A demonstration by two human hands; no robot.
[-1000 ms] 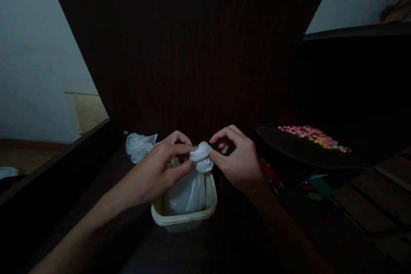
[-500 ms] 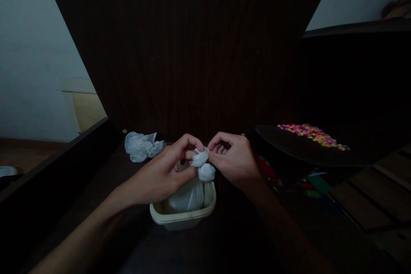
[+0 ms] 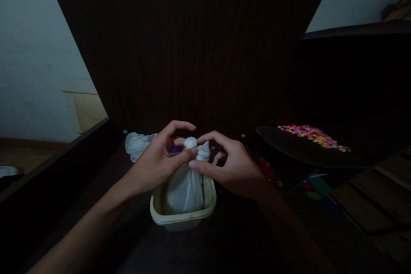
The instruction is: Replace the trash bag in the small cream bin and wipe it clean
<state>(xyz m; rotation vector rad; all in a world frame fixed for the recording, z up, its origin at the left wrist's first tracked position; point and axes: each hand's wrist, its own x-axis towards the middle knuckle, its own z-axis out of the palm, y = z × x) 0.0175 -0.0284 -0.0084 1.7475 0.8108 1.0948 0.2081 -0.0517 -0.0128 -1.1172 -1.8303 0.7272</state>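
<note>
A white plastic bag [image 3: 185, 188] stands in a small cream tub [image 3: 183, 218] on a dark surface. Its twisted top is gathered into a knot [image 3: 195, 147] above the tub. My left hand [image 3: 157, 160] pinches the knot from the left, thumb and forefinger closed on it. My right hand [image 3: 229, 165] holds the same knot from the right, fingers curled around the bag's neck. Something small and purple [image 3: 175, 150] shows just behind my left fingers.
A crumpled white bag [image 3: 137, 144] lies behind my left hand. A dark tray [image 3: 308, 152] with several small colourful pieces [image 3: 313, 135] sits at the right, with coloured items beneath it. A dark wooden panel rises behind. A dark ledge runs along the left.
The knot has been drawn tighter and sits more upright. My hands shifted slightly up and together around the bag's neck, and the bag stands taller in the tub.
</note>
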